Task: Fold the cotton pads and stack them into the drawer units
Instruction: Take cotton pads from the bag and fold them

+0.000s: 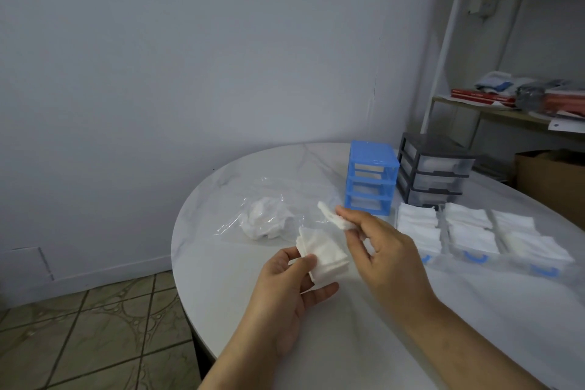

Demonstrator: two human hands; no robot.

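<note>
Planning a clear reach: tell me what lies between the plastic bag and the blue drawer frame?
Bare tabletop, in the head view; bag, frame.

Bag [269,218] left of two drawer units [372,179], removed drawers [474,231] before them.

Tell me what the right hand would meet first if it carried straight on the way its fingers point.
The right hand, pinching a folded cotton pad, points up-left. That line seems to lead first to the clear plastic bag of loose pads on the table, passing left of the blue drawer unit. Depth is uncertain.
</note>
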